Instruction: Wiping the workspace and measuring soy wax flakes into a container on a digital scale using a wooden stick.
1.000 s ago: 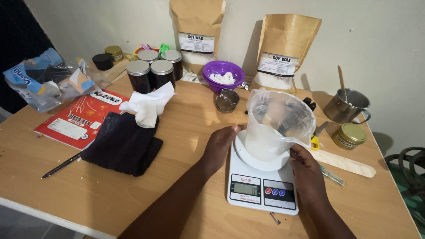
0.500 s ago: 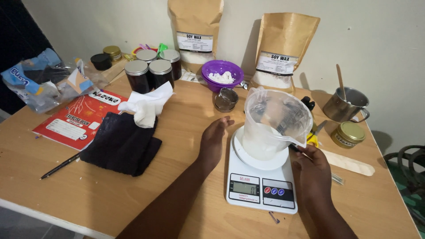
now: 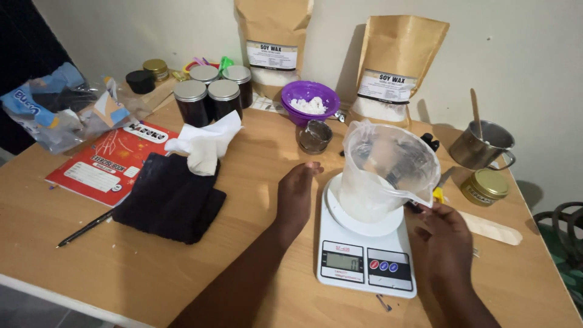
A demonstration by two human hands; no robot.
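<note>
Landmark: white kitchen scale (image 3: 366,252).

Far left of scale: red notebook (image 3: 108,163), black cloth (image 3: 172,197), both untouched.

Left hand (image 3: 296,193) just left of scale, fingers loosely open, gripping nothing.

On scale platform: clear plastic jug (image 3: 384,173), white wax in bottom, low fill; weighing looks under way, more probably needed.

Right hand (image 3: 445,238) right of scale, fingertips at jug spout; grip unclear.

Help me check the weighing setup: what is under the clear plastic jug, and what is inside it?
The clear plastic jug stands on the round platform of a white kitchen scale. White material fills its bottom. The middle of the platform is covered by the jug.
</note>
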